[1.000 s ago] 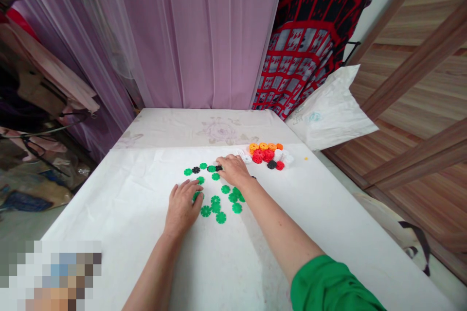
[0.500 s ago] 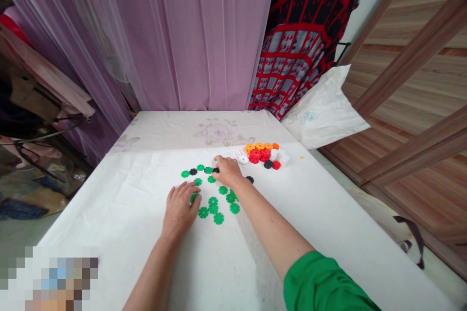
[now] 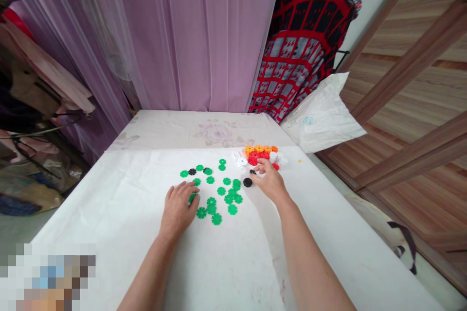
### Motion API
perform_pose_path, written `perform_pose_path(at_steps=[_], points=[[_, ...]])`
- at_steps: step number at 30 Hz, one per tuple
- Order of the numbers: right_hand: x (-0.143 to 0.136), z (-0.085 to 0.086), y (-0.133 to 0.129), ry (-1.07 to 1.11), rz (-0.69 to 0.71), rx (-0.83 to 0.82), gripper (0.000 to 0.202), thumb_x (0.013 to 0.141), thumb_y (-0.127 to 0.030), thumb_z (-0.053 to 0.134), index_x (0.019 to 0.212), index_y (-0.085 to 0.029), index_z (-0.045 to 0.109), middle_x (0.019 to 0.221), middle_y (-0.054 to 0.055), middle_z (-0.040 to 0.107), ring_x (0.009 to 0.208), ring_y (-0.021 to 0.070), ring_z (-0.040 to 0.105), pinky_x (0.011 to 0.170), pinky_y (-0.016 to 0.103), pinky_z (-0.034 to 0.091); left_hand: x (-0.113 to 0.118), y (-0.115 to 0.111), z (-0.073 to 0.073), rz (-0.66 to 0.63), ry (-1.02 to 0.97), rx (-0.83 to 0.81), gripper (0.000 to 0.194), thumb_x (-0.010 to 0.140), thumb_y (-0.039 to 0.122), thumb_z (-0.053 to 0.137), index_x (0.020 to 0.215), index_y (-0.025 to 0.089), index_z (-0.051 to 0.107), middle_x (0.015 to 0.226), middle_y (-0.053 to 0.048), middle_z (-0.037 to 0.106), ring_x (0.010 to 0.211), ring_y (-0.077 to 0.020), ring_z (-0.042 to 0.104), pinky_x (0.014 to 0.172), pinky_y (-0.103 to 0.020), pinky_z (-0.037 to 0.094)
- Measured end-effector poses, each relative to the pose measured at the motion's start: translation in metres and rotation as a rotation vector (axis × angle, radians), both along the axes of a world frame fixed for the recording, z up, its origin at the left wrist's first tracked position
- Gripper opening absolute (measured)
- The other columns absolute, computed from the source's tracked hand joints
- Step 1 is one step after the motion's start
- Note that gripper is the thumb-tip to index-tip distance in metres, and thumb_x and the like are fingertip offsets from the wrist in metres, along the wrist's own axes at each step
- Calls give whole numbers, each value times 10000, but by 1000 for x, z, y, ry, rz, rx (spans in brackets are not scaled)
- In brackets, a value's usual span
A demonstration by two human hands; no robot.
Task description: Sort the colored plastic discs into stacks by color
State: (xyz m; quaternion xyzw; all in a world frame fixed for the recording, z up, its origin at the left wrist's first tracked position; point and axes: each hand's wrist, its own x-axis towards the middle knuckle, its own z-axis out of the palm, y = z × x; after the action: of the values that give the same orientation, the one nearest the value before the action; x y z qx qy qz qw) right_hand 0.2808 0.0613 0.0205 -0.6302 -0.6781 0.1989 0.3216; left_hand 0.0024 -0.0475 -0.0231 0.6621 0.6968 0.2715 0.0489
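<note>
My right hand [image 3: 270,181] pinches a black notched plastic disc [image 3: 252,172] between thumb and fingers, just above a small black disc stack [image 3: 247,182]. My left hand [image 3: 180,205] lies on the white cloth with its fingers loosely spread. Under its fingertips and thumb a green disc [image 3: 192,198] is partly covered; I cannot tell whether it is touched. Several green notched discs [image 3: 211,208] are scattered between both hands, some overlapping. Among them, at the far left, lies another black disc [image 3: 192,171], and one green disc [image 3: 207,171] overlaps a further black one.
Beyond my right hand sit grouped orange discs [image 3: 259,148], red discs [image 3: 253,158] and white discs [image 3: 241,161]. A white bag [image 3: 321,116] leans at the table's right edge. The cloth-covered table [image 3: 120,189] reaches a purple curtain [image 3: 204,34] at the back.
My right hand has moved right, from the scattered green discs to the black stack, carrying a black disc. Green discs formerly hidden by that arm now show. My left hand stays in place.
</note>
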Motion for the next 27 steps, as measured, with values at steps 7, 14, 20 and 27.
perform_pose_path(at_steps=[7, 14, 20, 27], points=[[-6, -13, -11, -118, 36, -19, 497, 729, -254, 684, 1214, -249, 574, 988, 2, 738, 946, 206, 663, 860, 331, 470, -1, 1, 0, -9, 7, -3, 230, 892, 308, 509, 990, 269, 713, 1298, -66, 704, 1287, -304, 583, 1127, -597, 362], [-8, -14, -13, -197, 33, -5, 495, 755, -230, 674, 1240, -250, 576, 987, 0, 742, 964, 213, 668, 880, 340, 465, -1, 0, 2, -12, 5, -13, 236, 897, 311, 498, 998, 265, 707, 1302, -59, 702, 1289, -303, 581, 1132, -598, 353], [-2, -14, -14, -233, 20, 2, 455, 768, -261, 688, 1218, -250, 622, 1031, 10, 732, 1006, 205, 654, 904, 322, 467, 0, 0, 5, -12, 1, -29, 238, 897, 311, 497, 1001, 271, 707, 1295, -59, 707, 1288, -299, 579, 1134, -591, 353], [49, -4, 2, -349, -341, -184, 322, 906, -299, 529, 1190, -263, 677, 1005, 34, 767, 917, 214, 685, 734, 291, 445, -2, 1, 2, -15, 5, -15, 231, 893, 323, 506, 994, 274, 709, 1298, -63, 705, 1290, -296, 579, 1136, -584, 355]])
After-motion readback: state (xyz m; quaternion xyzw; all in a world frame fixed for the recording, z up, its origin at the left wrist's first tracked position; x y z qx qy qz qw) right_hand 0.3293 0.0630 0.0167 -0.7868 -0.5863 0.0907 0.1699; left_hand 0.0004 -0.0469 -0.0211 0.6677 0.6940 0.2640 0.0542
